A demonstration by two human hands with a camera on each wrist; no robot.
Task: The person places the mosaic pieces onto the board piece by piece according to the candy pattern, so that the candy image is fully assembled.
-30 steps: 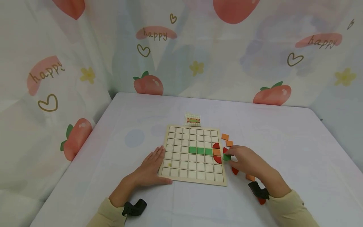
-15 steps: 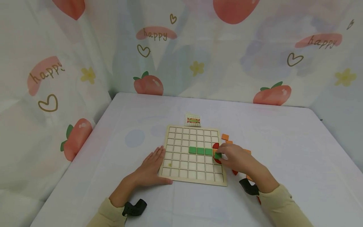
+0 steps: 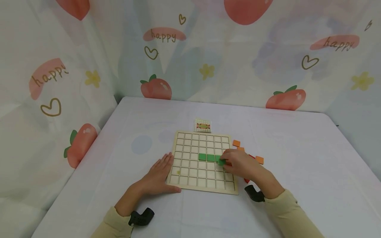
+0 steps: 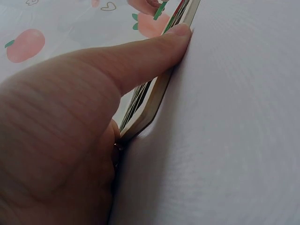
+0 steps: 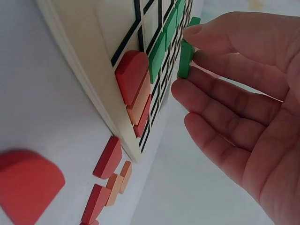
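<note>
A pale wooden grid board [image 3: 205, 190] lies on the table. My left hand [image 3: 159, 177] rests at its left side with fingers straight, its thumb [image 4: 154, 58] along the near edge. My right hand [image 3: 241, 163] pinches a green square tile [image 5: 186, 56] between thumb and fingers, held above the board's right part, apart from the surface in the right wrist view. Below it on the grid is a row of green tiles [image 3: 202, 157]. An orange tile [image 5: 139, 103] sits at the row's right end, between two red rounded pieces [image 5: 133, 75]; the right hand mostly hides them in the head view.
Loose orange tiles [image 3: 236, 143] and red pieces [image 5: 108, 159] lie right of the board, partly behind the right hand and forearm. Beyond the board's far edge lies a small card [image 3: 203, 125] with a candy-like pattern on a grid. A printed curtain [image 3: 184, 66] hangs behind the table.
My right hand has carried the green tile leftward from beside the board's right edge to over the row of green tiles. The left hand and the board have stayed put.
</note>
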